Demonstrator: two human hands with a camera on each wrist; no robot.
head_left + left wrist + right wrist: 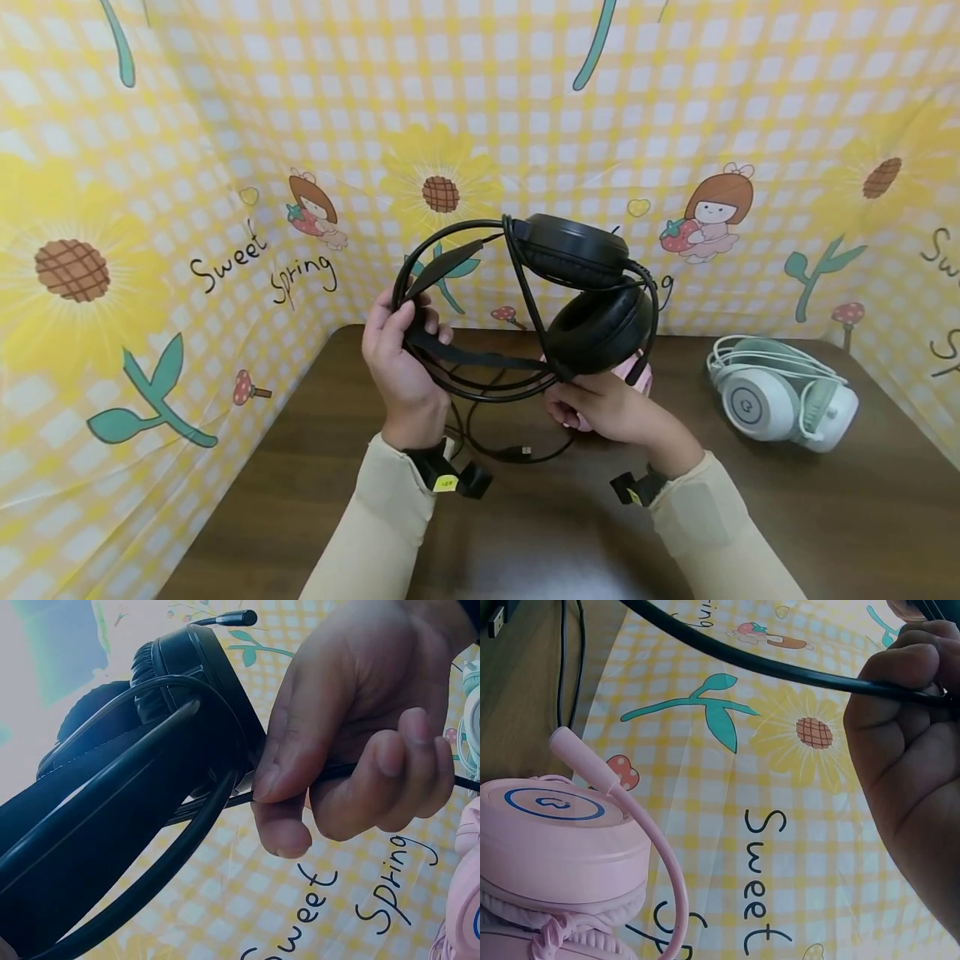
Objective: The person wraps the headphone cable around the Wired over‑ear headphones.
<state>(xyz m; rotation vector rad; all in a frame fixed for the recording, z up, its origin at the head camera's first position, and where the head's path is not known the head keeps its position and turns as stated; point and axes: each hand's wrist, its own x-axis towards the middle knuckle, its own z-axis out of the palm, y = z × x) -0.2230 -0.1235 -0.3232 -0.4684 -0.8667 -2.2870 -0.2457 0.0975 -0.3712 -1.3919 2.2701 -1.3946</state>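
A black headset (573, 250) is held up above the brown table. My left hand (399, 358) grips its headband, fingers curled round the band at the left end. At the ear cups on the right, my right hand (603, 404) pinches the headset's thin black cable (240, 799) between thumb and forefinger; the left wrist view shows this from close by. Cable loops hang round the cups and headband. A microphone tip (238, 618) sticks out beyond the cups. The cable's lower part lies on the table, with its USB plug (525, 452) below the hands.
A pink headset (562, 840) with a boom microphone sits on the table, mostly hidden behind my right hand in the head view. Farther right rests a white and green headset (780, 396) with its cord wrapped round it. Yellow checked cloth (480, 100) surrounds the table (300, 517).
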